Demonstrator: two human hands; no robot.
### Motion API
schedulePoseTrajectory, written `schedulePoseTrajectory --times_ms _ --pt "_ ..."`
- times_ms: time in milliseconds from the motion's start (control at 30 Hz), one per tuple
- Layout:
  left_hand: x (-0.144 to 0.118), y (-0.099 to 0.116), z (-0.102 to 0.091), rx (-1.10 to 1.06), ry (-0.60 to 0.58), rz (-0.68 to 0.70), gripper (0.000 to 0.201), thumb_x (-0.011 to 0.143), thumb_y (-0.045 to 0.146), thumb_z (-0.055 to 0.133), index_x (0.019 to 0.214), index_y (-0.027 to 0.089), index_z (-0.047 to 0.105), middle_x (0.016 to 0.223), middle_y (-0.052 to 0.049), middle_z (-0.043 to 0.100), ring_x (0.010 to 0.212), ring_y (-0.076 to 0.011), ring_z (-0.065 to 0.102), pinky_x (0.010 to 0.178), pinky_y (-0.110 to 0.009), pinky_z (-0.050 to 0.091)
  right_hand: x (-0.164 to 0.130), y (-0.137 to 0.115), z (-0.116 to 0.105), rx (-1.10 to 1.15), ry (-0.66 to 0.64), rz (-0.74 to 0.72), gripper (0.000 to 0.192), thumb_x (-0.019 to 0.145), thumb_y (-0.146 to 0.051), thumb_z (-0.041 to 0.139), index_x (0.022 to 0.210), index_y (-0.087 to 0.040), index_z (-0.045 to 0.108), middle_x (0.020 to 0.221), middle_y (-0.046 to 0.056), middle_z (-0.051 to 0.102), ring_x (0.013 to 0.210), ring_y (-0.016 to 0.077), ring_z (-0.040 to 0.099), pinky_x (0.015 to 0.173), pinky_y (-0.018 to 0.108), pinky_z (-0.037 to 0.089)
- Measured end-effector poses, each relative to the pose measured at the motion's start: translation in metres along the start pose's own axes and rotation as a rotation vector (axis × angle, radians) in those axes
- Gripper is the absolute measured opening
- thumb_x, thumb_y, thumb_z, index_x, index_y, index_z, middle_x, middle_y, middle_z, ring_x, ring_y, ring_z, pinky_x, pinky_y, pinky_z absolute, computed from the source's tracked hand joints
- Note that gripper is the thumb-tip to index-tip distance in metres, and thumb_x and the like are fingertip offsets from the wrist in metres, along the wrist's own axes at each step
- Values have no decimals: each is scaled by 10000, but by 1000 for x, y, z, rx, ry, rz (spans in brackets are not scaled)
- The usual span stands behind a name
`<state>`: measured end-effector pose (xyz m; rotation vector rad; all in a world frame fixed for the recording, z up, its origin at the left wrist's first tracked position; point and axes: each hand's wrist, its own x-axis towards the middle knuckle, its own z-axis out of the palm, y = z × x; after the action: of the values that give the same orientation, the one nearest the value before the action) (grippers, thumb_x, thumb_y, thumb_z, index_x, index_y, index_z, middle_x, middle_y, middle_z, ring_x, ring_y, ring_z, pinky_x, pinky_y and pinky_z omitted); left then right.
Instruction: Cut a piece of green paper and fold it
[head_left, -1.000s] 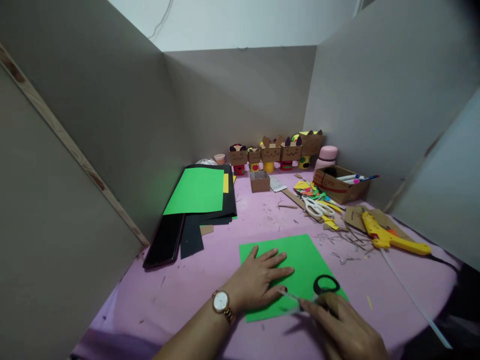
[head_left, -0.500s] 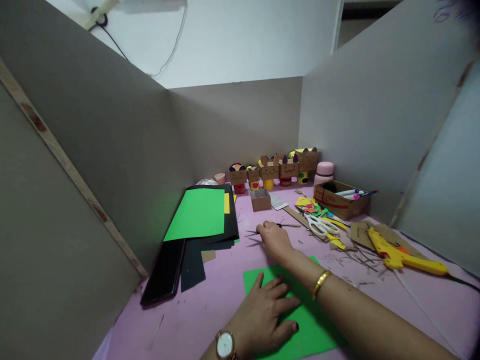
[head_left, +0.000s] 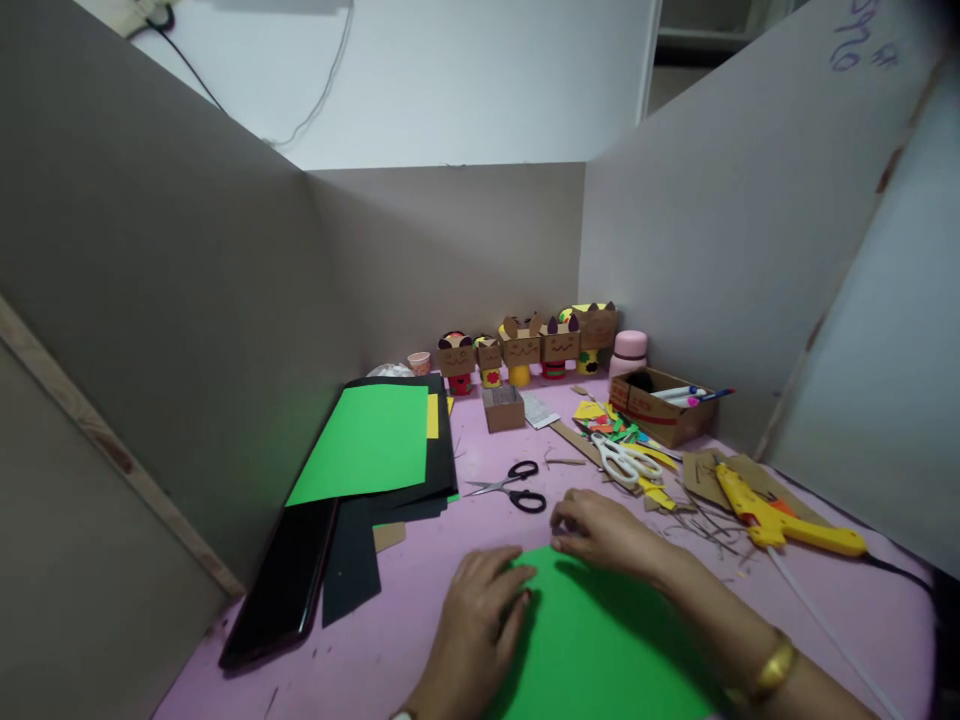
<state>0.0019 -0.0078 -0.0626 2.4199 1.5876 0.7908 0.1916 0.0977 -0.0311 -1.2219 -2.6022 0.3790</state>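
Observation:
A bright green sheet [head_left: 600, 630] lies in front of me, its near part running out of view. My left hand [head_left: 484, 610] is at its left edge, thumb and fingers closed around that edge. Over the back edge, my right hand [head_left: 600, 530] has its fingers curved, with a gap between thumb and forefinger; the thumb is close to the sheet. Just beyond the hands lie black-handled scissors [head_left: 512, 486], blades spread and pointing left, with no hand on them.
Left are stacked green [head_left: 367, 440] and black sheets and a dark phone-like slab [head_left: 281, 590]. A small cardboard box [head_left: 503, 410] and box-headed figures [head_left: 521, 350] stand behind. Right are white scissors [head_left: 622, 460], paper scraps, a yellow glue gun [head_left: 780, 520] and a pen box [head_left: 660, 410].
My right hand has let go of the black-handled scissors and drawn back to the sheet's back edge. My left hand has gone from lying flat on the sheet to its left edge.

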Motion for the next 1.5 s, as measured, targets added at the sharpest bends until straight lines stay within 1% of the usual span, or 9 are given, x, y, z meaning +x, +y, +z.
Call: schedulePoseTrajectory --times_ms 133,367,500,633,767,933,1100,1267,1500 --pt "0 -14 5 36 97 -137 406 788 282 586 1176 165 576 1224 -173 551 1144 -308 482 957 -497 403 -21 11 7 85 12 31 356 599 -346 763 883 -174 634 979 91 586 924 264 522 748 339 388" --pt "2 -16 2 -302 289 -323 349 679 287 679 1022 221 657 1173 -131 573 1153 -334 459 1000 -544 319 -19 16 23 382 100 82 172 569 -183 700 673 -188 563 793 31 568 771 213 496 655 294 325" --pt "5 -18 -4 -468 378 -393 329 779 381 587 1073 234 600 1157 -104 580 1121 -283 503 996 -475 351 -17 22 25 672 141 104 117 608 -200 627 590 -200 512 552 -44 498 566 149 455 529 255 290" --pt "8 -20 -13 -735 466 -516 433 888 488 359 1227 229 438 1296 -130 501 1187 -267 476 992 -459 361 -12 30 23 983 319 208 246 675 -413 599 621 -215 465 546 -62 450 516 124 417 491 239 304" --pt "11 -16 -20 -1117 403 -530 532 917 513 181 1343 209 271 1312 -173 506 1105 -262 566 873 -444 465 -8 34 23 1232 441 338 388 609 -555 639 611 -225 436 511 -78 443 456 106 389 459 232 305" --pt "12 -9 -20 -1527 275 -468 462 879 432 470 1287 224 409 1225 -140 596 986 -219 630 814 -343 482 -7 27 31 1452 476 424 425 510 -528 754 588 -212 482 496 -87 496 455 93 425 472 217 346" --pt "11 -1 -18 -1520 260 -502 516 711 307 731 1176 175 550 1153 -151 650 984 -239 633 849 -365 481 -9 14 43 1589 358 421 354 545 -472 775 663 -191 594 538 -52 614 474 115 517 496 228 395" --pt "11 3 -19 -1528 274 -533 487 655 351 767 1083 168 620 1191 -147 636 1083 -281 591 944 -406 436 -8 10 53 1625 258 397 323 576 -448 775 676 -175 635 569 -29 655 485 130 551 508 239 408" --pt "6 -3 -17 -1610 204 -408 612 649 421 754 1169 162 563 1254 -177 586 1157 -307 534 998 -452 377 -8 12 56 1638 204 414 342 560 -467 777 704 -185 648 577 -11 679 515 167 607 545 277 462"
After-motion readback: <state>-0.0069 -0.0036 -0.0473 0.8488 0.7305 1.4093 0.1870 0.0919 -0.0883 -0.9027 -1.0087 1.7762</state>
